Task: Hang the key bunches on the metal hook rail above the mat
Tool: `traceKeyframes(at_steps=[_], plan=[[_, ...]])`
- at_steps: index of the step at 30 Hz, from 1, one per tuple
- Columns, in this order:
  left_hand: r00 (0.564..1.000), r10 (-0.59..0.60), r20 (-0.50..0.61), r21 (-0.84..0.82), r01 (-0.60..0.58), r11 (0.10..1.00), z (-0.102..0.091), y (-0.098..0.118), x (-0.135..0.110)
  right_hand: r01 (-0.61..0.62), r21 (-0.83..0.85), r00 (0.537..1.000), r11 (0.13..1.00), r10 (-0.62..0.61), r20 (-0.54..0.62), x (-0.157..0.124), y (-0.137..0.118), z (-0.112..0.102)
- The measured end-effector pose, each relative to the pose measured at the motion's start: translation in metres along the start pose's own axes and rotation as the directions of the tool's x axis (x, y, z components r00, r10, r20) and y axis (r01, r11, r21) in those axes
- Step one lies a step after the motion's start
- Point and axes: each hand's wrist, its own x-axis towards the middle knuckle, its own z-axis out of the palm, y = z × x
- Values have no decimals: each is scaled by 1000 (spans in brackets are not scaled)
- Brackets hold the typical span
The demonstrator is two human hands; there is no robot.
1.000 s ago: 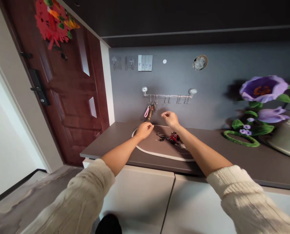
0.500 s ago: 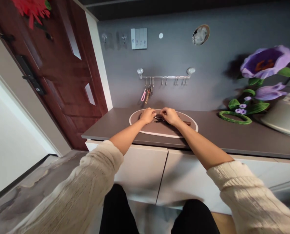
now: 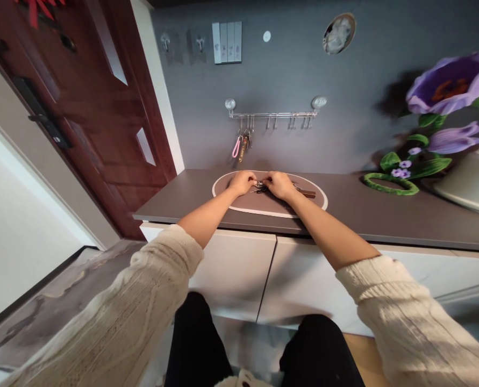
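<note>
Both of my hands meet over an oval brown mat with a white rim (image 3: 315,207) on a grey counter. My left hand (image 3: 242,182) and my right hand (image 3: 278,184) are curled, fingertips pinched on a bunch of metal keys (image 3: 259,186) lying between them on the mat. A dark strap or tag (image 3: 307,192) of the bunch sticks out to the right of my right hand. On the wall above, a chrome hook rail (image 3: 274,113) carries another key set with a pink loop (image 3: 241,145) on its left hooks.
A dark red door (image 3: 81,107) stands to the left. Purple artificial flowers (image 3: 444,107) and a green ring (image 3: 390,184) sit at the counter's right, beside a pale object at the frame edge. White cabinet doors (image 3: 239,274) lie below the counter. Wall switches (image 3: 226,42) are above the rail.
My hands came down from near the hook rail onto the mat and closed together on the keys. The view tilted down and my legs came into sight.
</note>
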Motion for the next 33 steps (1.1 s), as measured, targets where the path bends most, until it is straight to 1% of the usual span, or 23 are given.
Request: traceKeyframes(at_steps=[4, 8, 11, 14, 18, 24, 27, 31, 33], plan=[[999, 11, -47, 30, -9, 1000, -4, 7, -3, 13, 13, 1000, 1000, -12, -22, 0, -1, 1], [994, 23, -103, 4, -22, 1000, -5, 9, -4, 27, 54, 999, 998, -26, -19, -1, -2, 1], [989, 18, -148, -57, -27, 998, -5, 8, -5, 14, 109, 999, 994, -11, -32, -1, -3, 0], [988, -45, -150, -174, 18, 985, -6, 11, -5, 4, 158, 999, 987, 4, -52, -1, -4, 0], [981, -136, -138, -378, 75, 923, -7, 15, -6, 3, 208, 997, 978, 14, -80, -1, -5, 0], [974, -212, -86, -665, 102, 740, -5, 12, -3, 6, 251, 993, 968, 24, -114, -1, -6, -2], [963, -254, -91, -725, 111, 680, -4, 11, -2, -5, 285, 989, 958, 46, -138, -1, -6, -3], [944, -289, -157, -725, 88, 683, -5, 13, -2, -11, 308, 988, 951, 58, -144, 0, -7, -3], [944, -287, -165, -725, 81, 684, -6, 14, -2, -14, 306, 989, 952, 59, -137, -1, -8, -3]])
